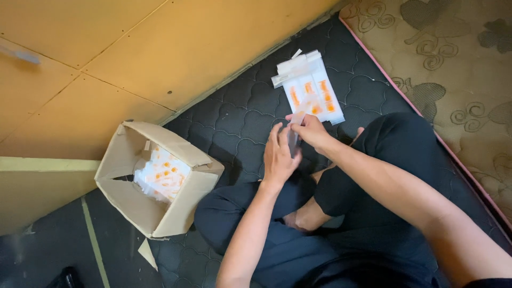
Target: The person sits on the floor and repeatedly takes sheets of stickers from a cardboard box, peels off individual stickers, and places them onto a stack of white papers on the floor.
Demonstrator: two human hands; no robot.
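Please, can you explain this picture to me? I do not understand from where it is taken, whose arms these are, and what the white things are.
There is one picture, taken by a camera worn on a person's head, looking down. No machine is here: the two bare arms belong to that person, who sits cross-legged in dark trousers on a dark quilted mat.

The left hand and the right hand meet over a small clear packet, held between the fingers of both hands.

Just beyond the hands lies a pile of white packets with orange marks. To the person's left stands an open cardboard box with more such packets inside. What the packets contain is too small to tell.
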